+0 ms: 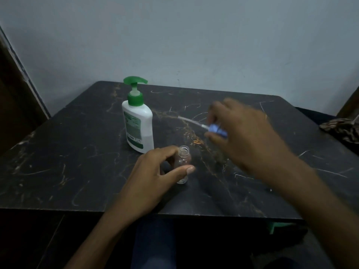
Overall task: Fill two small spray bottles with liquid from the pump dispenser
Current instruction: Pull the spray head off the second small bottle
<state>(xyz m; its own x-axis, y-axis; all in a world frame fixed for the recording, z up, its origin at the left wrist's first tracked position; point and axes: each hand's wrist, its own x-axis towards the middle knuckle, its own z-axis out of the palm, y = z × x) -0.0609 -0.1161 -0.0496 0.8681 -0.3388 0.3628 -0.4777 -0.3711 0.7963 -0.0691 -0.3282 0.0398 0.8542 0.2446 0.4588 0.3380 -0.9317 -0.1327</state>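
On table (77, 152), L hand (155, 175) fingers pinching open bottle (182, 164), R hand (246, 136) gripping sprayer cap (216, 130).

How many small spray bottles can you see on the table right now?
1. A clear small bottle, cap off, stands upright near the table's front edge in the left hand. The right hand holds its blue spray cap. A second bottle is not visible.

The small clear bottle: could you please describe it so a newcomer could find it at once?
On the dark marbled table, just in front of the white pump dispenser, the left hand steadies the small clear bottle. It alone is see-through, upright and uncapped.
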